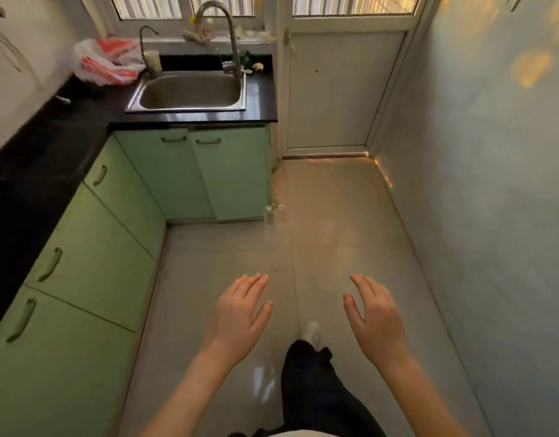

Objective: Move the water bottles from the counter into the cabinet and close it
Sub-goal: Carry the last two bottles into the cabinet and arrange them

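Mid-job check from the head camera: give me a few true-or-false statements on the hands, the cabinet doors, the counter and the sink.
1. Both hands are empty. True: the left hand and the right hand have relaxed, spread fingers and hold nothing.
2. The cabinet doors under the sink stand open. False: both doors are shut.
3. A red and white plastic bag lies on the counter, to the left of the sink. True.
4. The sink is piled with dishes. False: its basin looks empty.
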